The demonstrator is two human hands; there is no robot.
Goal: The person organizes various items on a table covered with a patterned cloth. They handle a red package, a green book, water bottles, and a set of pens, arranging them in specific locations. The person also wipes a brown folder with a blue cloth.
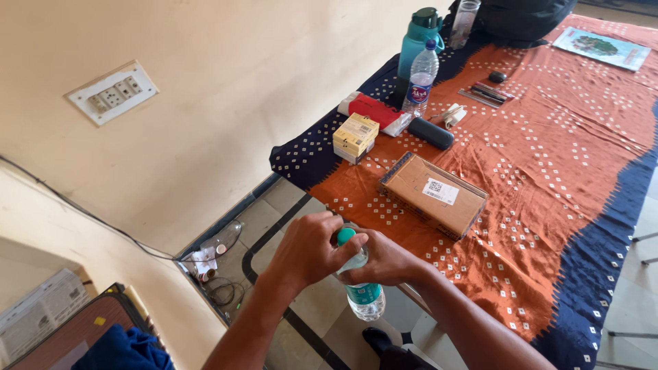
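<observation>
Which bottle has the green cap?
The clear bottle held in both hands, off the table's edge. The clear bottle on the table has a blue cap; the teal bottle stands behind it.

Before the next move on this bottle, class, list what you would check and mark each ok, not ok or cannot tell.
1. Left hand on the green cap: ok, fingers wrap it.
2. Right hand grips the water bottle body: ok.
3. Bottle upright: not ok, it tilts.
4. Cap loosened or sealed: cannot tell.
5. Bottle over the table: not ok, it hangs off the edge above the floor.
6. Cardboard box apart from both hands: ok.
</observation>
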